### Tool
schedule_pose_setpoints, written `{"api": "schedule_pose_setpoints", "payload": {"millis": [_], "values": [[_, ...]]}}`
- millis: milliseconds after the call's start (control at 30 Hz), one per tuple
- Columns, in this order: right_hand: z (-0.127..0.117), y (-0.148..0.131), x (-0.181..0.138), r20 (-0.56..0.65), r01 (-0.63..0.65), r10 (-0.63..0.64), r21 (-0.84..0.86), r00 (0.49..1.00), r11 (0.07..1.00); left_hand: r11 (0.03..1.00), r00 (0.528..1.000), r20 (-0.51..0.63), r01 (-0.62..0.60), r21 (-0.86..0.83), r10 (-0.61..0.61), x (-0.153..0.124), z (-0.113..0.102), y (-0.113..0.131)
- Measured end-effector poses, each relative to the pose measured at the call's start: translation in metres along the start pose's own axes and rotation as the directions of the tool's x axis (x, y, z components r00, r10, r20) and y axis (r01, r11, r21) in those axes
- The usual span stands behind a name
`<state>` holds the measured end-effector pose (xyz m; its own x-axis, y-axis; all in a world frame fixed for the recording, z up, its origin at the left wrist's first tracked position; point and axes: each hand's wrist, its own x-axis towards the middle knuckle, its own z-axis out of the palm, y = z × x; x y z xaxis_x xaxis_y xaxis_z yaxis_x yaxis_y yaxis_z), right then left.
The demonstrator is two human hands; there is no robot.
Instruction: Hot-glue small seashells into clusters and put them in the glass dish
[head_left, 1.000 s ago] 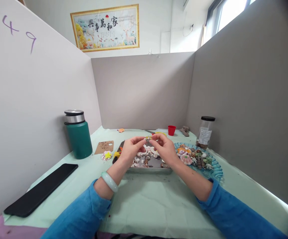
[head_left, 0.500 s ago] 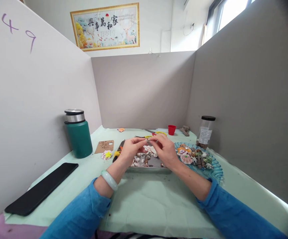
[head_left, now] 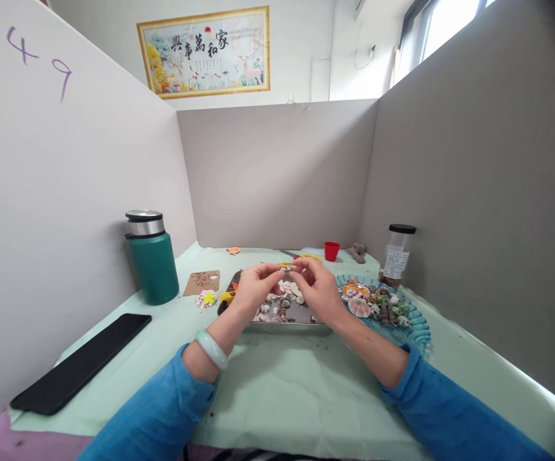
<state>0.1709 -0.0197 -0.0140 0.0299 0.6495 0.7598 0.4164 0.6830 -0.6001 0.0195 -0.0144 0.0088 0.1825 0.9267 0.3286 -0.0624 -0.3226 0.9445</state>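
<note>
Over the metal tray, my left hand and my right hand face each other with their fingertips close together. Each is closed in a pinch. Between the fingertips shows a small pale shell at the left hand, and a second small shell by the right fingers; their exact shapes are too small to make out. Below them, loose white and brown shells lie in the tray. A yellow and black piece rests at the tray's left end, partly behind my left wrist.
Right of the tray stands a blue plate heaped with shells, near a lidded jar. Scissors and a red cup are behind. Leftward are a cardboard piece, a decorated shell, a green bottle and a black phone-like slab.
My fingertips have drawn slightly apart, and small shells now show between them. Both hands stay over the tray; the rest is unchanged.
</note>
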Motion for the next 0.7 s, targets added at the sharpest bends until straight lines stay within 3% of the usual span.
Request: {"api": "schedule_pose_setpoints", "payload": {"millis": [133,233,467,700], "values": [[0.002,0.005,0.003,0.020,-0.142,0.141,0.152,0.990,0.978,0.993,0.996,-0.013,-0.084,0.087,0.086,0.003,-0.001,-0.005],[0.003,0.006,0.004,0.069,-0.190,0.179,0.221,0.981,0.957,0.976,0.990,0.001,-0.140,0.165,0.142,0.005,-0.004,-0.010],[0.001,0.000,0.004,0.055,-0.200,0.192,0.256,0.980,0.946,0.935,0.967,0.057,-0.253,0.250,0.247,0.003,-0.003,-0.013],[0.001,-0.004,0.002,0.072,-0.184,0.172,0.225,0.982,0.957,0.844,0.934,0.043,-0.339,0.416,0.354,-0.002,-0.002,-0.010]]}}
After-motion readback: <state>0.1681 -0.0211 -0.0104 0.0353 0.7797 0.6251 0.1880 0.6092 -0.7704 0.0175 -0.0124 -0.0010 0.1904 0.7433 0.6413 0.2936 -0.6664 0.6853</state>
